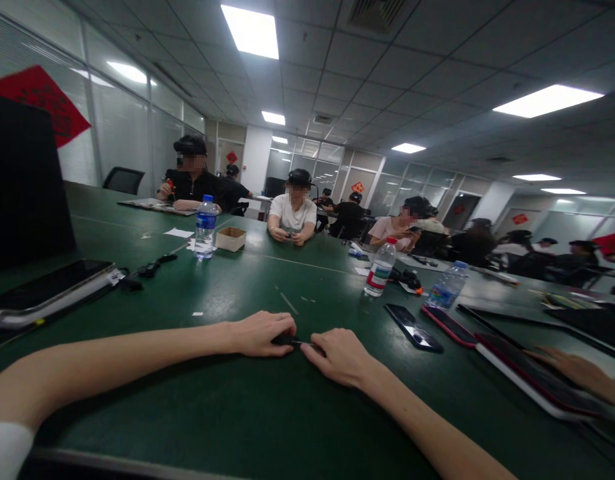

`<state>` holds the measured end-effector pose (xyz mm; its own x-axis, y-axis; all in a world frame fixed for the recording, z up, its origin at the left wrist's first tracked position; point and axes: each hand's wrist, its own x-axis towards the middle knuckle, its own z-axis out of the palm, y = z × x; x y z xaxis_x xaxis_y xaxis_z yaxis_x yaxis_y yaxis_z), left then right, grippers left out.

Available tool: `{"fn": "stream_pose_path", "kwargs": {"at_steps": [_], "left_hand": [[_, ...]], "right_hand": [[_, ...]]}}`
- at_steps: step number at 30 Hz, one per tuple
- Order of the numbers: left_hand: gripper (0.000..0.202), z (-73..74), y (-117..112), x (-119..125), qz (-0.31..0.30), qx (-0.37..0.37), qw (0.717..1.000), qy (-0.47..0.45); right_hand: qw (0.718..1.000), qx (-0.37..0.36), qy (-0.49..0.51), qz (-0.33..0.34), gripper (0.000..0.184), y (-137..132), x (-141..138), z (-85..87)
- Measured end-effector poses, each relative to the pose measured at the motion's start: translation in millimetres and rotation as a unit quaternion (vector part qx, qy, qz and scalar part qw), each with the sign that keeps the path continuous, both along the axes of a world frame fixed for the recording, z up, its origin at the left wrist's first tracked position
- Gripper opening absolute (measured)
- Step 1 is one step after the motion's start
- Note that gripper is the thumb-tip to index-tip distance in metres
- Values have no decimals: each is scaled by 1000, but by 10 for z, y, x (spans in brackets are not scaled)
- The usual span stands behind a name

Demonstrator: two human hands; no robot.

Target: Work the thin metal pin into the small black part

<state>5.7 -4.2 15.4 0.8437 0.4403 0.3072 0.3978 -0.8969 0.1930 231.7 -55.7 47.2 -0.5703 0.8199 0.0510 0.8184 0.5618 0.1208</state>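
My left hand rests on the green table, its fingers closed round a small black object. Facing it, my right hand is closed in a pinch. A thin, light-coloured piece spans the short gap between the two hands. Its kind is too small to tell, and the fingers cover most of what they hold. Both hands are low over the table, close together.
To the right lie a dark phone and a red-edged phone. Bottles and an open cardboard box stand farther off. A laptop is at left. Another person's hand touches a tablet-like device at right. People sit opposite.
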Motion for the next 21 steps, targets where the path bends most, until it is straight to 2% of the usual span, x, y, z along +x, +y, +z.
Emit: {"fn": "stream_pose_path", "kwargs": {"at_steps": [11,18,21], "left_hand": [[24,-11,-2,-4,-1,-3,1000,-1],[26,-30,20,-1,-8,-4,1000,-1],[25,-30,23,-4,-7,-10,1000,-2]], "right_hand": [[999,19,-23,-31,64,21,51,42],[999,7,-38,-26,62,-5,40,48],[997,25,-66,-30,61,-26,32,60]]}}
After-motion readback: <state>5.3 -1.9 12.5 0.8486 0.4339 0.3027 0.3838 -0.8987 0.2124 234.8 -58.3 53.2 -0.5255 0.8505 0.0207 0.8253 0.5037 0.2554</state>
